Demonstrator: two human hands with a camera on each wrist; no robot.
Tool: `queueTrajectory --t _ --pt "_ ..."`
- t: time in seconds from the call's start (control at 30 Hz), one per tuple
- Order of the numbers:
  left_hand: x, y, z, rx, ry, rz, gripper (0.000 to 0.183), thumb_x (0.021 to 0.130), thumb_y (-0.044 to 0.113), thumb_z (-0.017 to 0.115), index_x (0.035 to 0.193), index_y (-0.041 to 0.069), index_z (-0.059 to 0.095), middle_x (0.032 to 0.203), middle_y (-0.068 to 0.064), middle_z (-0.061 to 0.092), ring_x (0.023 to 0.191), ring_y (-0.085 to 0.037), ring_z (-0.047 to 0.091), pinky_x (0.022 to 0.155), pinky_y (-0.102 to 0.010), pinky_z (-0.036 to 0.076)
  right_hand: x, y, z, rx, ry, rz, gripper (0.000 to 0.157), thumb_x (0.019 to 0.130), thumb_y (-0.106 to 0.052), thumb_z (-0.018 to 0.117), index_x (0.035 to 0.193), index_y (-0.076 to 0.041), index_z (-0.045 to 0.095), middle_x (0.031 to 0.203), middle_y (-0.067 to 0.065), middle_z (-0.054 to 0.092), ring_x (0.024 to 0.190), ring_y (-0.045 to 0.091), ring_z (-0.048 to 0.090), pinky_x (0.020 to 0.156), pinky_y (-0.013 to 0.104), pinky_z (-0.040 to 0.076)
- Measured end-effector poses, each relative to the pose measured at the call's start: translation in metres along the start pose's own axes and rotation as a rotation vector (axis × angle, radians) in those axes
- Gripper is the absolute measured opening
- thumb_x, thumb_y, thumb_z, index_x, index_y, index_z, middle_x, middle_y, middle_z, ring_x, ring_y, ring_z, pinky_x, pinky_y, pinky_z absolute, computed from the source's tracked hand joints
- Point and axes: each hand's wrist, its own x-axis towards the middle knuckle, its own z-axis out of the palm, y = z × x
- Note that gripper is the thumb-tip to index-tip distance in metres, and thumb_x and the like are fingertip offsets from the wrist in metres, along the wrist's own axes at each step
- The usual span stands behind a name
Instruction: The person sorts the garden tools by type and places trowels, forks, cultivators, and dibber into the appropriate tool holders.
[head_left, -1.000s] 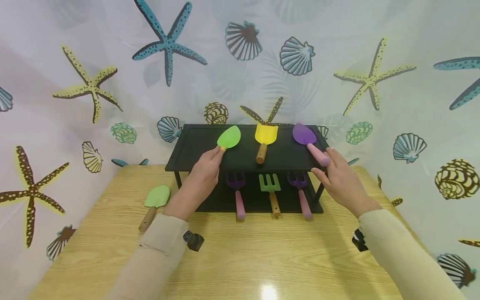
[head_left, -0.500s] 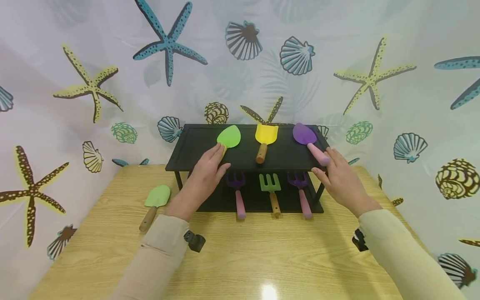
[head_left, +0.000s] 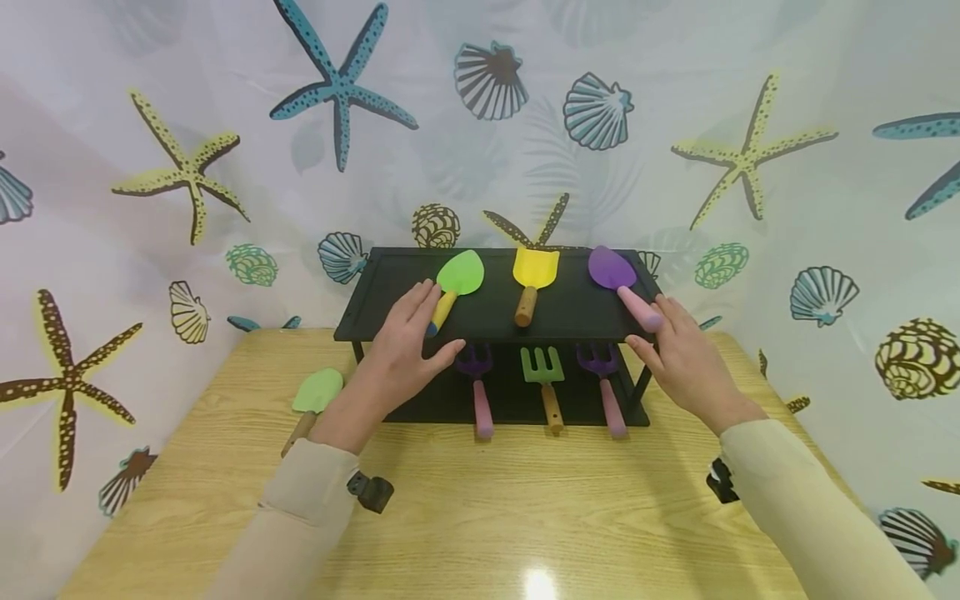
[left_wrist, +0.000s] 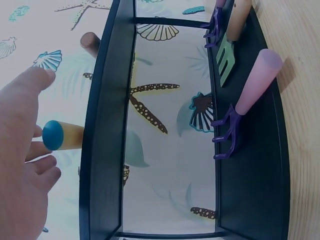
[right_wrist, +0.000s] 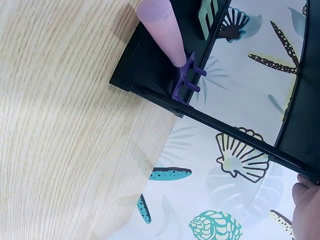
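Observation:
My left hand (head_left: pixel 393 354) is just left of a green toy trowel (head_left: pixel 461 272) with a yellow handle, its fingers and thumb spread. In the left wrist view, the handle's blue end (left_wrist: pixel 52 135) pokes past the shelf edge beside my fingers. The trowel lies on the upper tier of a black two-tier rack (head_left: pixel 487 321). A yellow toy shovel (head_left: pixel 536 267) with a wooden handle lies mid-tier. At the rack's right end, my right hand (head_left: pixel 690 367) touches the edge beside the pink handle of a purple trowel (head_left: pixel 612 268), fingers extended.
On the lower tier lie two purple forks (head_left: pixel 482 404) with pink handles and a green fork (head_left: pixel 542 367) between them. A pale green trowel (head_left: pixel 318 392) lies on the wooden table (head_left: pixel 510 517), left of the rack. Behind hangs a sea-print curtain (head_left: pixel 637 192).
My left hand has let go of the green trowel's yellow handle and drawn away to the left, fingers spreading. The trowel stays on the rack; my right hand has hardly moved.

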Motion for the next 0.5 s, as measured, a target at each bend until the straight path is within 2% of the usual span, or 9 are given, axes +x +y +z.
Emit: queueTrajectory --t 0.23,0.4,0.5 --pt "-0.019 -0.003 -0.009 0.009 0.025 0.042 0.082 0.090 0.034 0.074 0.153 0.000 0.034 0.160 -0.018 0.032 0.150 -0.034 0.028 0.119 -0.050 0.033 -0.001 -0.001 0.000 0.004 -0.003 0.001 0.083 0.105 -0.054 0.034 0.151 0.014 0.021 0.158 0.035 0.020 0.148 0.050 0.018 0.119 0.064 0.020" --pt "-0.035 -0.006 -0.017 0.018 0.041 0.049 0.082 0.089 0.033 0.075 0.152 0.000 0.035 0.160 -0.016 0.033 0.150 -0.033 0.028 0.119 -0.052 0.033 -0.001 -0.001 0.000 0.011 -0.002 0.003 0.083 0.105 -0.053 0.035 0.151 0.014 0.020 0.158 0.035 0.020 0.148 0.050 0.017 0.119 0.064 0.020" --pt "-0.047 -0.009 -0.022 0.018 0.029 0.031 0.081 0.089 0.031 0.074 0.152 -0.002 0.034 0.160 -0.016 0.033 0.151 -0.033 0.027 0.119 -0.052 0.033 -0.001 -0.001 0.000 0.011 -0.003 0.007 0.084 0.105 -0.054 0.035 0.151 0.014 0.020 0.158 0.035 0.020 0.148 0.050 0.017 0.119 0.064 0.020"
